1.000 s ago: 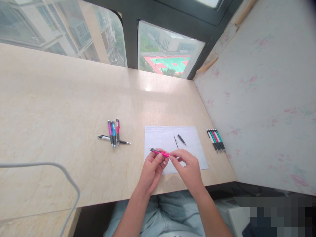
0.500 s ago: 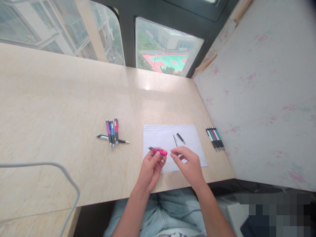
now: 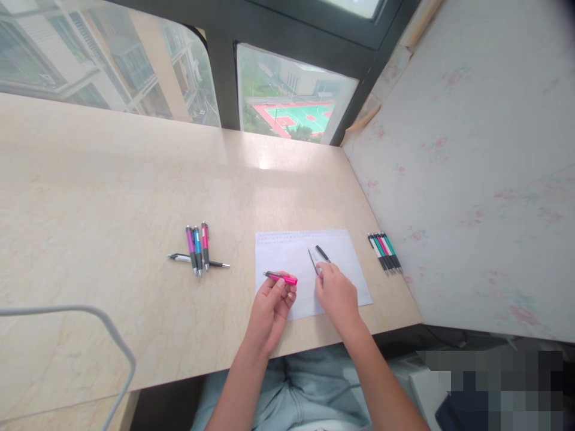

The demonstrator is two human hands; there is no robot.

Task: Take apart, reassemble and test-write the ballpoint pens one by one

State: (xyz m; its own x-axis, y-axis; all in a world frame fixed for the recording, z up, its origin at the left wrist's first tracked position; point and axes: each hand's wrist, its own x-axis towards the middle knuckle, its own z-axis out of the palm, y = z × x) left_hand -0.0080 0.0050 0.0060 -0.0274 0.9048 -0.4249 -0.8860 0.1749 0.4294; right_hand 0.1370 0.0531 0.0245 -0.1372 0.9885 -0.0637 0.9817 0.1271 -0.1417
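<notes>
My left hand (image 3: 272, 308) is closed round a pink pen barrel (image 3: 281, 278), held level just above the white sheet of paper (image 3: 305, 251). My right hand (image 3: 336, 294) reaches over the sheet, its fingertips pinched at a thin pen refill (image 3: 312, 261) that lies on the paper. A short black pen tip piece (image 3: 322, 253) lies just beside the refill, close to my right fingers.
Three coloured pens (image 3: 197, 246) lie across a black and white pen (image 3: 179, 258) to the left on the beige desk (image 3: 112, 197). A row of several pens (image 3: 384, 252) lies by the right wall. A window runs along the back; a grey cable (image 3: 90, 312) curves at the lower left.
My right hand has left the pink barrel's end and moved forward to the refill on the paper. My left hand keeps hold of the barrel.
</notes>
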